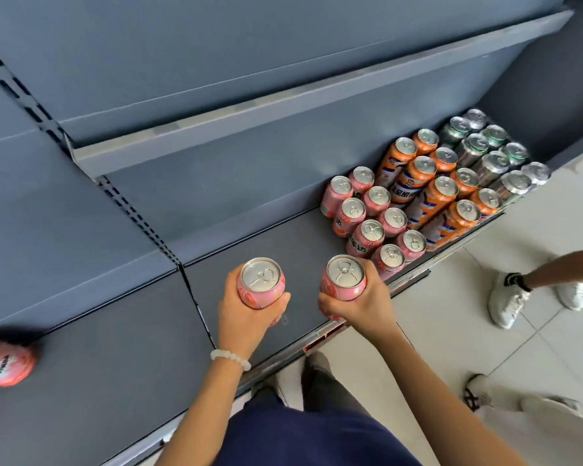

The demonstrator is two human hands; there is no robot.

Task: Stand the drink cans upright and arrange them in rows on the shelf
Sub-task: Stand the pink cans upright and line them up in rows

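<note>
A: Your left hand (246, 314) is wrapped round one pink can (261, 284), and your right hand (360, 306) is wrapped round another (344, 279). Both cans are upright, lids up, over the front of the shelf (132, 348).

B: How will they handle?

A: Stiff metal and smooth sides, so probably slick if damp. They look unopened, tabs flat, so I'd expect some weight in each. The thin walls could dent if you squeeze hard. A hold round the middle of the body, as you have now, seems the safest.

B: Where do they go?

A: The pink block (372, 218) stands in rows to your right, with orange cans (435, 186) beyond it and silver ones (495, 156) at the far end. The open spot beside the nearest pink cans looks like the natural one.

B: Anything you can't make out?

A: One pink can (5, 363) lies on its side at the far left, blurred and cut by the edge. I can't tell whether more lie past it. Your fingers cover the lower halves of both held cans, and I can't tell whether their bases touch the shelf. Someone's shoes (505, 299) stand on the floor at right.
</note>
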